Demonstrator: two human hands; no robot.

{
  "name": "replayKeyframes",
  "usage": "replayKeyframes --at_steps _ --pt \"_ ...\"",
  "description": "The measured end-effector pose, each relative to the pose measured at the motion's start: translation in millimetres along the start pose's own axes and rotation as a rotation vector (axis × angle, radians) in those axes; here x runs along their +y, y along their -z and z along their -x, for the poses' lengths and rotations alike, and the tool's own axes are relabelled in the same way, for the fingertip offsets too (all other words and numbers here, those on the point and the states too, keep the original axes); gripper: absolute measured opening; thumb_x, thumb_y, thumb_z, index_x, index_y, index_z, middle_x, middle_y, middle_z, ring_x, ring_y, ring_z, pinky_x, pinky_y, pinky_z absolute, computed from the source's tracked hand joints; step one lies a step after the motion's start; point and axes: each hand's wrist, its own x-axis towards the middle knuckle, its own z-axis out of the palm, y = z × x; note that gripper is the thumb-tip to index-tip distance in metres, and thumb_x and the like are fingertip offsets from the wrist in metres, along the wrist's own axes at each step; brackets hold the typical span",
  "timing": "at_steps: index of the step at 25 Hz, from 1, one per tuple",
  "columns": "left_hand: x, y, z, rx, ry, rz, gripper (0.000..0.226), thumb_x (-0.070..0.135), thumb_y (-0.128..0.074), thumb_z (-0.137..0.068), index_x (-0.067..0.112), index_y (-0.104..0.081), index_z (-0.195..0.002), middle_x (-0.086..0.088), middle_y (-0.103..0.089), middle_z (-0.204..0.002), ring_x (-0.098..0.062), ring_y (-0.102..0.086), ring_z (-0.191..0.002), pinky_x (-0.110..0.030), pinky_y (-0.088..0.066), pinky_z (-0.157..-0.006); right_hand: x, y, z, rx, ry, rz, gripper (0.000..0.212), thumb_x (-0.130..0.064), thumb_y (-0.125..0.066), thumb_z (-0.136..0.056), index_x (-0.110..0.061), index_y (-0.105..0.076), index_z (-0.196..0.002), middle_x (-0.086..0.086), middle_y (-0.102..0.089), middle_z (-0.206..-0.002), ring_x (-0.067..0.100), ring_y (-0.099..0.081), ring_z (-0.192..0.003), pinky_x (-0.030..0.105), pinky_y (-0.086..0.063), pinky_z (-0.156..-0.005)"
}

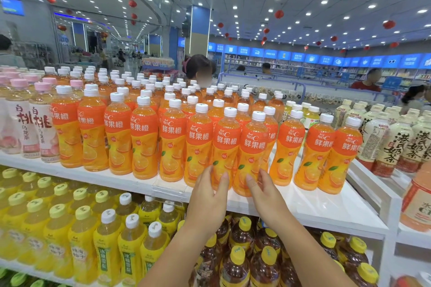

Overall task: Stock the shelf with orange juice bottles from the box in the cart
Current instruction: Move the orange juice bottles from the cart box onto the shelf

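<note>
Orange juice bottles (226,144) (two, front row): left hand (210,193) and right hand (263,191) each grip one.

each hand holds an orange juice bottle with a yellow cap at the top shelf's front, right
No: the head view shows white caps. The left hand and right hand do each hold an orange juice bottle at the top shelf front.

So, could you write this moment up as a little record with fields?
place: top shelf of a shop drinks display
left hand: holds the base of an orange juice bottle
right hand: holds the base of the neighbouring bottle
both bottles: upright, side by side, front row
beside them: peach tea bottles left, milk tea bottles right
shelf below: yellow drinks
cart and box: not in view
</note>
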Motion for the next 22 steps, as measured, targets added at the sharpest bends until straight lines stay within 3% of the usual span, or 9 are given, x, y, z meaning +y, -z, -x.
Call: replayKeyframes --at_steps 4,8,12,16,19,22 --pt "-1.7 9.9 6.8 -0.104 -0.005 0.002 0.072 0.065 -0.038 -0.097 0.028 -0.024 -0.157 0.011 -0.028 -0.162 -0.010 -0.029 -0.148 -0.042 -0.029 -0.121 -2.2 2.6 12.5 0.007 0.007 0.040 0.066 -0.055 -0.044 -0.098 -0.028 -0.027 -0.156 -0.022 -0.042 -0.140 0.000 -0.039 -0.128 0.024 -0.032 -0.107" --pt "-3.6 30.4 13.5 -0.205 -0.034 0.000 0.074 0.066 -0.038 -0.097 0.027 -0.022 -0.159 0.010 -0.026 -0.164 -0.009 -0.025 -0.150 -0.043 -0.026 -0.123 -8.3 -5.6 34.4 0.068 -0.022 0.117 0.072 -0.062 -0.040 -0.095 -0.026 -0.028 -0.157 -0.015 -0.038 -0.153 0.008 -0.036 -0.143 0.032 -0.031 -0.117" --pt "-12.6 40.4 17.7 -0.345 -0.065 0.057 0.069 0.066 -0.038 -0.097 0.031 -0.031 -0.155 0.013 -0.035 -0.159 -0.008 -0.034 -0.145 -0.044 -0.031 -0.119 -7.7 -15.4 71.1 0.178 -0.060 0.158 0.058 -0.051 -0.041 -0.102 -0.026 -0.034 -0.154 -0.019 -0.042 -0.144 0.002 -0.040 -0.135 0.024 -0.032 -0.108" --pt "-17.7 22.5 52.5 -0.501 -0.072 0.129 0.057 0.054 -0.043 -0.101 0.028 -0.038 -0.153 0.013 -0.041 -0.154 -0.007 -0.038 -0.142 -0.038 -0.031 -0.119 9.1 -10.5 137.2 0.268 -0.166 0.177 0.057 -0.048 -0.043 -0.103 -0.027 -0.034 -0.155 -0.014 -0.043 -0.152 0.002 -0.039 -0.139 0.026 -0.034 -0.115" --pt "-19.2 -3.3 95.0 -0.655 -0.072 0.184 0.061 0.060 -0.044 -0.098 0.030 -0.040 -0.151 0.012 -0.044 -0.152 -0.005 -0.040 -0.140 -0.040 -0.033 -0.119 25.6 5.4 201.8 0.335 -0.262 0.127 0.053 -0.044 -0.045 -0.103 -0.030 -0.036 -0.153 -0.016 -0.046 -0.147 -0.003 -0.043 -0.133 0.009 -0.039 -0.102" --pt "-16.8 -31.1 146.5 -0.819 -0.068 0.192 0.064 0.062 -0.043 -0.097 0.029 -0.039 -0.152 0.013 -0.040 -0.154 -0.003 -0.038 -0.139 -0.036 -0.032 -0.119 43.1 25.6 271.7 0.439 -0.375 0.081 0.055 -0.049 -0.044 -0.102 -0.033 -0.034 -0.154 -0.018 -0.044 -0.149 -0.001 -0.042 -0.135 0.010 -0.037 -0.097"
